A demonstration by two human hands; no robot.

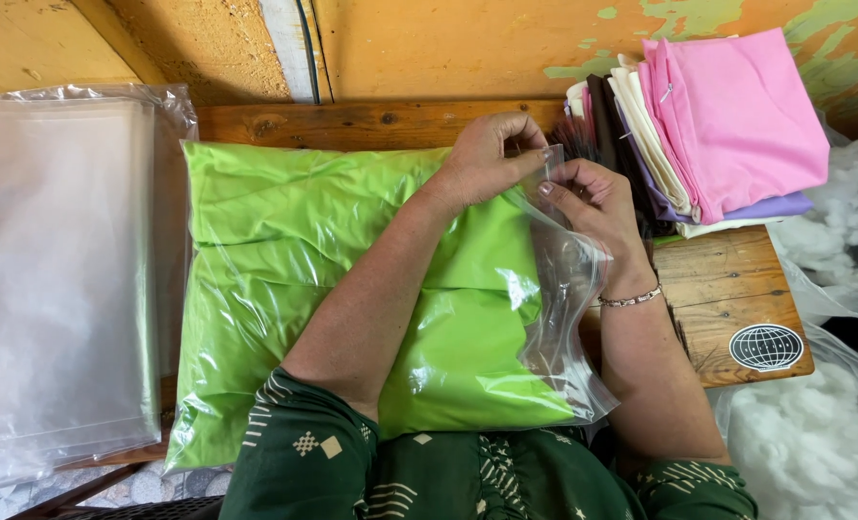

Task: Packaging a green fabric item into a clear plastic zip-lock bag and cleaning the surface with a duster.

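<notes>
Lying at far left is a stack of clear plastic bags (58, 270), flat and unfilled, overhanging the wooden table (728, 289). Beside it, a green cushion (285, 250) is sitting inside a clear plastic bag (564, 289), its long axis running left to right, the bag's open end pointing right. The left hand (482, 159) is crossing over the cushion, its fingertips pinching the bag's upper corner; the right hand (593, 207) is meeting it just to the right, pinching the same loose edge, so both grips are closing at the mouth. Further right, folded fabrics (728, 125), pink on top, are stacked near the wall, and white stuffing (824, 433) is filling a bag below.
</notes>
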